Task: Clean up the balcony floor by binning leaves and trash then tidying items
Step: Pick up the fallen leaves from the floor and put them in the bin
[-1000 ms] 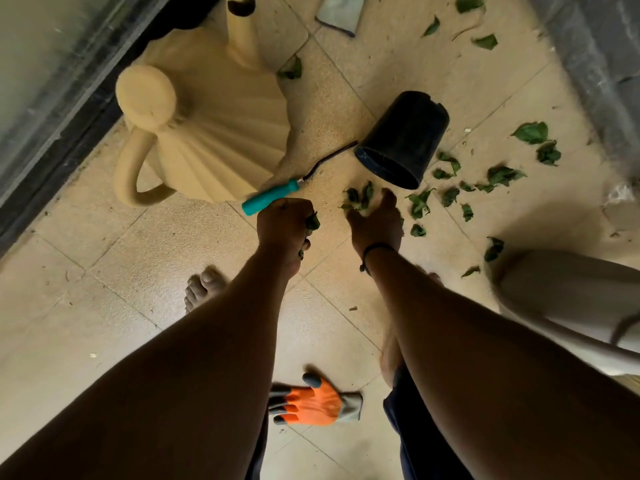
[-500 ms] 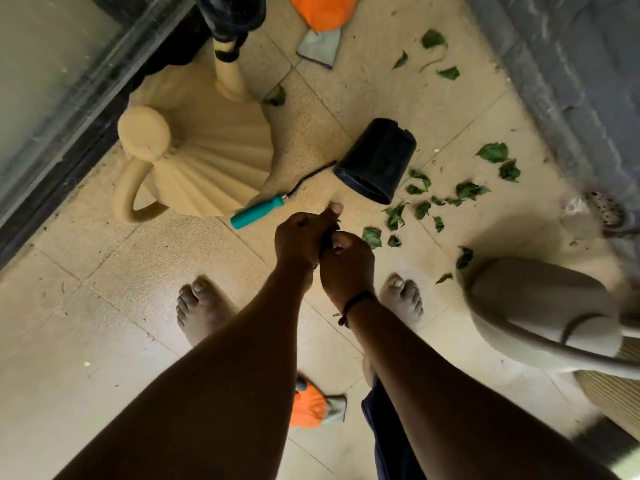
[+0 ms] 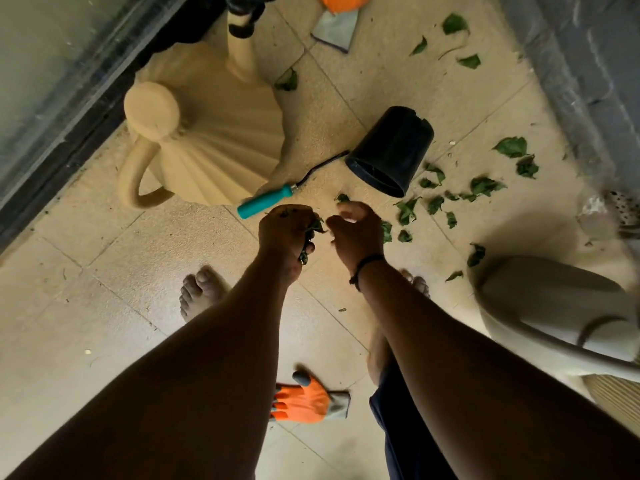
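My left hand (image 3: 286,233) grips a bunch of green leaves (image 3: 313,227) just above the tiled floor. My right hand (image 3: 356,233) hovers beside it with fingers loosely spread and nothing in it. Several green leaves (image 3: 408,211) lie scattered on the tiles to the right of my hands. A black plastic pot (image 3: 391,150) lies on its side just beyond them, its mouth facing me. A hand tool with a teal handle (image 3: 265,201) lies on the floor beyond my left hand.
A large cream watering can (image 3: 207,140) stands at the left by the glass door. A beige container (image 3: 561,313) sits at the right. One orange glove (image 3: 304,398) lies between my feet, another (image 3: 341,5) at the top. A grey wall runs along the right.
My hands came together half a second ago and have now parted. The right hand has let go and opened; the left still holds the leaves.
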